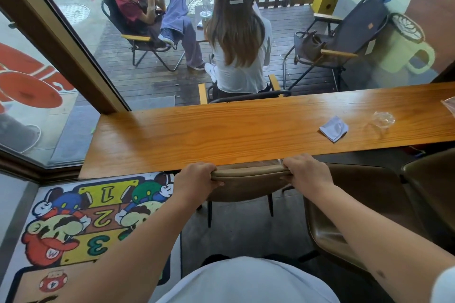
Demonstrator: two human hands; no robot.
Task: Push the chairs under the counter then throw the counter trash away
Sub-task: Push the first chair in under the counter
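Observation:
A tan padded chair (246, 181) stands with its seat tucked beneath the long wooden counter (221, 135); only its backrest and dark legs show. My left hand (197, 176) grips the backrest's left top edge, and my right hand (305, 171) grips its right top edge. On the counter's right part lie a crumpled white paper napkin (333, 128), a clear crushed plastic wrapper (382, 119) and another clear plastic piece (449, 104) at the frame's edge.
A second brown chair (364, 204) stands out from the counter on my right, and a third (433, 179) at the far right edge. A cartoon floor mat (73, 224) lies to the left. Beyond the window, two people sit on folding chairs on a deck.

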